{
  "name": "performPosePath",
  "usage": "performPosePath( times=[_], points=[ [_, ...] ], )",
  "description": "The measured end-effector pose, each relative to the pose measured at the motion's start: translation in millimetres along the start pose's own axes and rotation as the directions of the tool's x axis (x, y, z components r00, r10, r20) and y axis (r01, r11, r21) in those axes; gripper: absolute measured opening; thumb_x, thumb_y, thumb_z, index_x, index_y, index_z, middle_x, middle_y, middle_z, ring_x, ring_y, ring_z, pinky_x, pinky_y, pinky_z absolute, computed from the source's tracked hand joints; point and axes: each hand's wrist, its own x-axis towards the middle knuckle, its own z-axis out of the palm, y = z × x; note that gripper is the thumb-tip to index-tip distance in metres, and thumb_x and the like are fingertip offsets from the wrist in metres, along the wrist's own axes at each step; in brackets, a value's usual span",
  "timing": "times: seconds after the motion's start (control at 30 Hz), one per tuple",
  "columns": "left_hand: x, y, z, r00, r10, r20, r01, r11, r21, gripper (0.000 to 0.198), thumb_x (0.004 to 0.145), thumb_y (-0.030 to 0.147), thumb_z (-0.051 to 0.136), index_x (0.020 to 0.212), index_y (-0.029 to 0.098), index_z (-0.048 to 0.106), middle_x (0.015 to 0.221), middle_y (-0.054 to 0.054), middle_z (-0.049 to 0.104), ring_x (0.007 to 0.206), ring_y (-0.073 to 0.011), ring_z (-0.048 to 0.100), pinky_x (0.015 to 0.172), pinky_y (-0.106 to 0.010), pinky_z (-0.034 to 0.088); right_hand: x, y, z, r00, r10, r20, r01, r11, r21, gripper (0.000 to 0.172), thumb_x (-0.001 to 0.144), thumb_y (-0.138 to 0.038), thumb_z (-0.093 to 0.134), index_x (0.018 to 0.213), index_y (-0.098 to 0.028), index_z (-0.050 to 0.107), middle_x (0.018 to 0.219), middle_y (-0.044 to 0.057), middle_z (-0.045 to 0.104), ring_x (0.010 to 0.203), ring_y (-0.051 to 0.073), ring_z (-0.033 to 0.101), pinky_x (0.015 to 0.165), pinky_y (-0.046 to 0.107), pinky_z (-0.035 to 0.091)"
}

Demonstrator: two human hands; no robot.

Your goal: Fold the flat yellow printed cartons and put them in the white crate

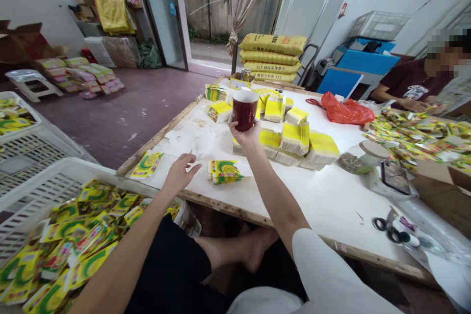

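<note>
My right hand [247, 133] is wrapped around a dark red cup [245, 112] with a pale inside, holding it upright above the table. Over the table's near left part, my left hand [183, 170] has its fingers apart and holds nothing. Just right of it lies a stack of yellow-green printed packets [223, 171]. One more packet [147, 164] rests by the table's left edge. Behind and beside the cup stand bundles of yellow and white packets [295, 138]; the cup and my right arm cover some of them.
A white basket [121, 176] full of packets stands at left below the white table [312, 201]. Scissors [392, 230], a lidded jar [355, 159] and a red plastic bag [346, 109] lie at right. A person [415, 81] sits there behind a packet heap [423, 132].
</note>
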Motion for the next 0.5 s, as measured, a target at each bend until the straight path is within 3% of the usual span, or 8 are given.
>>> performPosePath(
  times=[0.07,0.1,0.2,0.27,0.4,0.5],
  points=[
    [5.1,7.4,-4.6,0.984,0.110,-0.143,-0.097,0.991,0.096,0.042,0.089,0.059,0.057,0.104,0.020,0.061,0.120,-0.016,0.065,0.110,-0.0298,0.066,0.091,-0.047,0.057,-2.2,2.8,-0.9,1.000,0.024,0.000,-0.024,1.000,0.007,0.048,0.090,-0.046,0.027,0.093,-0.016,0.064,0.085,0.010,0.064,0.079,0.019,0.058,0.045,0.019,0.050],
    [9.3,13.0,-8.0,0.953,0.197,-0.228,-0.160,0.972,0.174,0.046,0.087,0.060,0.061,0.110,0.020,0.060,0.129,-0.018,0.062,0.121,-0.0324,0.061,0.100,-0.051,0.052,-3.4,4.1,-1.1,0.999,0.039,0.000,-0.039,0.999,0.012,0.048,0.090,-0.046,0.027,0.093,-0.016,0.064,0.085,0.010,0.064,0.078,0.019,0.058,0.044,0.019,0.050],
    [29.3,35.8,-21.7,0.811,0.460,-0.361,-0.302,0.858,0.414,0.077,0.072,0.070,0.073,0.126,0.019,0.053,0.147,-0.023,0.049,0.140,-0.0404,0.044,0.115,-0.059,0.035,-7.0,6.8,-1.3,0.996,0.089,-0.003,-0.089,0.996,0.012,0.050,0.090,-0.047,0.026,0.092,-0.014,0.064,0.084,0.011,0.063,0.075,0.018,0.058,0.042,0.018,0.049],
    [47.2,53.3,-31.8,0.772,0.553,-0.315,-0.363,0.789,0.496,0.094,0.064,0.079,0.072,0.134,0.022,0.049,0.154,-0.023,0.043,0.146,-0.0429,0.036,0.120,-0.062,0.025,-9.0,7.8,-1.4,0.994,0.107,-0.011,-0.107,0.994,0.007,0.050,0.090,-0.047,0.026,0.091,-0.014,0.064,0.083,0.011,0.063,0.074,0.018,0.058,0.041,0.018,0.049],
    [82.0,82.2,-47.8,0.788,0.608,-0.101,-0.478,0.707,0.521,0.103,0.063,0.092,0.058,0.142,0.027,0.045,0.161,-0.016,0.036,0.153,-0.0420,0.022,0.124,-0.062,0.010,-11.7,9.2,-1.2,0.993,0.117,-0.031,-0.116,0.993,0.011,0.048,0.090,-0.045,0.027,0.093,-0.014,0.064,0.083,0.011,0.064,0.073,0.018,0.058,0.041,0.019,0.049],
    [98.4,93.8,-54.4,0.770,0.636,-0.043,-0.529,0.675,0.514,0.109,0.063,0.095,0.052,0.146,0.026,0.040,0.164,-0.016,0.029,0.156,-0.0414,0.012,0.124,-0.063,0.005,-13.1,10.2,0.1,0.991,0.125,-0.055,-0.124,0.992,0.023,0.048,0.091,-0.045,0.027,0.095,-0.014,0.063,0.082,0.011,0.063,0.071,0.018,0.057,0.040,0.019,0.049]
  ],
)
